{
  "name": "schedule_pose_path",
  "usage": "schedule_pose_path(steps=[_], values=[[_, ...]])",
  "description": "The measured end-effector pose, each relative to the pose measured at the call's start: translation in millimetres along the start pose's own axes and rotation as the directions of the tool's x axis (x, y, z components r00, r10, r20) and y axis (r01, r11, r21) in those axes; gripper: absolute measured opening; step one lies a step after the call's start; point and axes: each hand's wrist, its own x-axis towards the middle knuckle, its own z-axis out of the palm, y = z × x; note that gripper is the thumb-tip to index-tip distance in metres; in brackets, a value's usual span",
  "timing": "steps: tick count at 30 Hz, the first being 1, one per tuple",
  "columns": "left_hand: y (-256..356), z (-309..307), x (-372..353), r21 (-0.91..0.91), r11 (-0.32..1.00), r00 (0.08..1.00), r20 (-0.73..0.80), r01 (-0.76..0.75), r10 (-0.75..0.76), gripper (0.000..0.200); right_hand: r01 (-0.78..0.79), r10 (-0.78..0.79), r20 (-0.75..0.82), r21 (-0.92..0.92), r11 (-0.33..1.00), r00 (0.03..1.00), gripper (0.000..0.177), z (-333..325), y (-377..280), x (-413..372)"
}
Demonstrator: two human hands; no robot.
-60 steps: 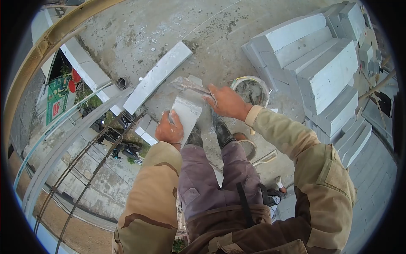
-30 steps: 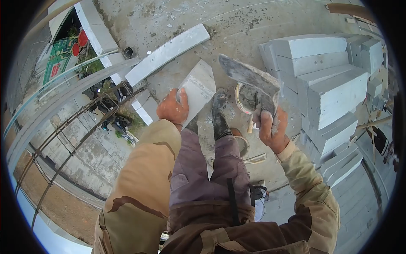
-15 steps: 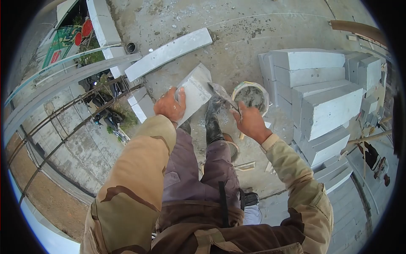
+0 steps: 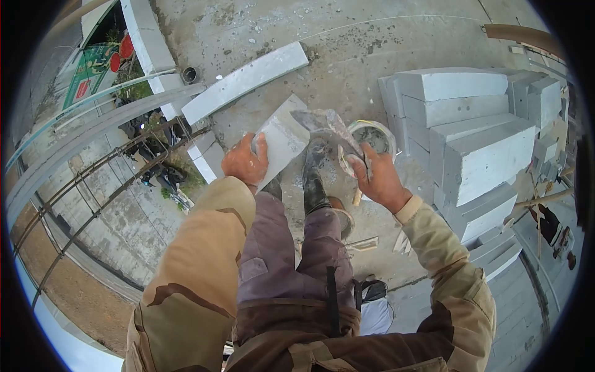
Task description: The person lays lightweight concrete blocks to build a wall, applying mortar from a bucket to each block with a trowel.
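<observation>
My left hand (image 4: 246,162) grips the near left side of a light grey concrete block (image 4: 282,139), which is tilted above the floor in front of my legs. Its thumb lies along the block's face, while the other fingers are partly hidden. In my right hand (image 4: 379,178) is a trowel (image 4: 328,124), its mortar-smeared blade reaching left to the block's upper right edge. The fingers wrap round the handle. Behind the trowel, a round bucket (image 4: 374,142) with grey mortar in it stands on the floor, partly covered by the blade and hand.
Stacked pale blocks (image 4: 462,118) rise on the right. A long row of blocks (image 4: 248,84) lies ahead on the left. Beyond the left edge run steel bars (image 4: 80,232) above a lower paved area. A second bucket (image 4: 339,218) sits beside my right leg.
The trowel has turned, its blade now showing broad side up across the block's edge. My right hand has shifted right and slightly down. The left hand still holds the block.
</observation>
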Motion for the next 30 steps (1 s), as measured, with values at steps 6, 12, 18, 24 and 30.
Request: schedule_pose_path(steps=[6,12,18,24,30], values=[[7,-2,4,0.004,0.999,0.999,0.031,0.033,-0.033,0.038,-0.056,0.068,0.213,-0.062,0.997,0.975,0.054,38,16,3],[11,-11,7,0.025,0.998,0.994,0.084,0.064,-0.066,0.039,-0.226,0.215,0.072,0.227,0.947,0.974,0.051,18,16,-12],[-1,2,2,-0.002,1.0,1.0,-0.001,-0.018,0.018,0.043,-0.157,0.137,0.137,0.15,0.976,0.981,0.048,27,22,5],[2,-6,4,0.015,0.998,0.987,0.146,0.06,-0.062,0.048,0.154,-0.089,-0.331,0.176,0.972,0.939,0.05,30,5,-11],[-8,3,-8,0.026,1.0,0.997,0.072,0.016,-0.018,0.047,-0.036,0.042,-0.026,0.194,0.98,0.999,0.045,1,-7,14]])
